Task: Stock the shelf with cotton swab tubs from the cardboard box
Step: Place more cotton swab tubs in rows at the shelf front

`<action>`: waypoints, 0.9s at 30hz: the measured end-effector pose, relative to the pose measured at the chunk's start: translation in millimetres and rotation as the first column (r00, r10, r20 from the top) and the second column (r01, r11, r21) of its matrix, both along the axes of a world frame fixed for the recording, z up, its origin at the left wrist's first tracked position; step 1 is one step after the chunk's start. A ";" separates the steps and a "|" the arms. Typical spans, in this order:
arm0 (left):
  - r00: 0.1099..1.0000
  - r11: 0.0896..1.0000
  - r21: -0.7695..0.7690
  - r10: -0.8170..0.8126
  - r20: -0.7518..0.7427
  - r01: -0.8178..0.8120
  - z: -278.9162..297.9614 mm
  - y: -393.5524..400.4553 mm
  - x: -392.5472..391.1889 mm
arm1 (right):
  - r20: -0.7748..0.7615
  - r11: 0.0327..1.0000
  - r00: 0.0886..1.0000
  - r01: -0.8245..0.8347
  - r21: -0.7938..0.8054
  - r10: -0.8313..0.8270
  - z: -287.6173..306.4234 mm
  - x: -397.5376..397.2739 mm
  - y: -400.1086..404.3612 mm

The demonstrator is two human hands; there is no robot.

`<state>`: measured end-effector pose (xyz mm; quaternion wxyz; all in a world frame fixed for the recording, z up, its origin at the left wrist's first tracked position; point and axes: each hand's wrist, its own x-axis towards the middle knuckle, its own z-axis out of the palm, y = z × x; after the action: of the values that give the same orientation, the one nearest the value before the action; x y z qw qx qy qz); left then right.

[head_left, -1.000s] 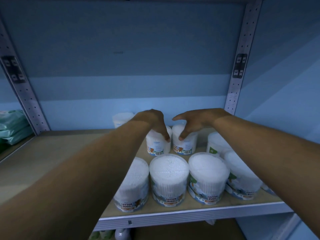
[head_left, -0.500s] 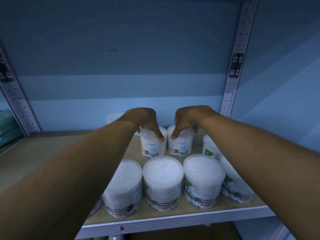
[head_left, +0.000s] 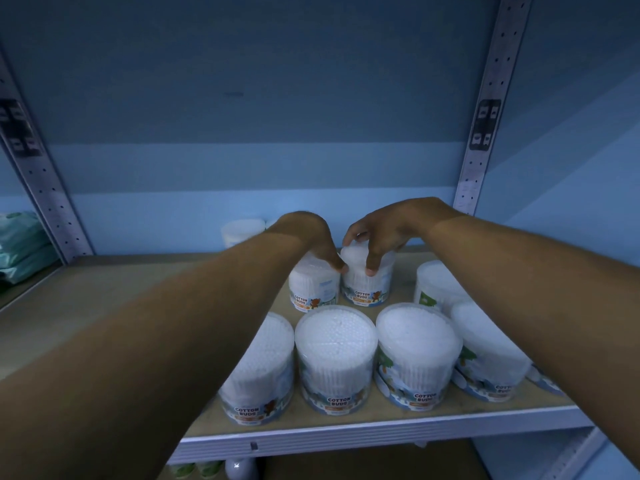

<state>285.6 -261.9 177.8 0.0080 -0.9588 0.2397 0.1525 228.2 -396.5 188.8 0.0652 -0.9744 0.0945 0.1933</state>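
- Left hand [head_left: 313, 237] curled down over the top of the left rear tub [head_left: 313, 284], fingers gripping its lid edge.
- Right hand [head_left: 384, 230] clawed over the right rear tub [head_left: 367, 278], thumb and fingertips pinching its rim.
- Both tubs standing upright on the shelf [head_left: 346, 436], touching side by side directly under the hands.
- Nearer than the hands, a front row of four cotton bud tubs [head_left: 336, 355], upright, packed close along the shelf edge.
- Right of the right hand, another tub [head_left: 434, 282] partly hidden behind the forearm.
- Beyond the left hand, one pale tub [head_left: 240, 230] against the back wall.
- Far left of the left hand, green packs [head_left: 20, 244] in the neighbouring bay.
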 end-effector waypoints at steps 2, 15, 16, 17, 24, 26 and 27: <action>0.996 1.000 0.018 0.000 -0.086 0.002 5.3 2.3 1.6 | 0.031 1.000 0.999 0.012 -0.023 -0.012 1.2 -0.5 -0.4; 0.990 0.999 0.002 -0.044 -0.133 0.045 4.8 7.4 14.3 | 0.058 0.997 0.996 0.071 -0.027 -0.070 -1.1 2.9 -2.8; 0.991 0.999 0.006 -0.035 -0.129 0.036 4.9 6.3 13.9 | 0.055 0.998 0.996 0.067 -0.005 -0.067 -1.7 3.4 -4.1; 0.992 1.000 0.008 -0.029 -0.125 0.030 5.0 5.1 13.6 | 0.051 0.998 0.997 0.064 0.010 -0.064 -2.5 4.1 -5.6; 0.992 1.000 0.003 0.008 -0.126 -0.008 5.5 3.7 10.9 | 0.018 0.996 0.997 0.073 0.058 -0.074 -5.6 8.7 -10.5; 0.993 1.000 0.000 0.010 -0.121 -0.010 5.8 3.6 10.6 | 0.012 0.995 0.997 0.077 0.062 -0.078 -5.8 9.2 -10.5; 0.993 1.000 0.000 0.010 -0.115 -0.010 5.6 3.3 10.3 | 0.008 0.995 0.997 0.079 0.061 -0.079 -5.9 9.2 -10.6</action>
<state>296.0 -258.6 183.3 -0.0067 -0.9496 0.2348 0.2074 237.4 -407.1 182.9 0.1030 -0.9685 0.1267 0.1881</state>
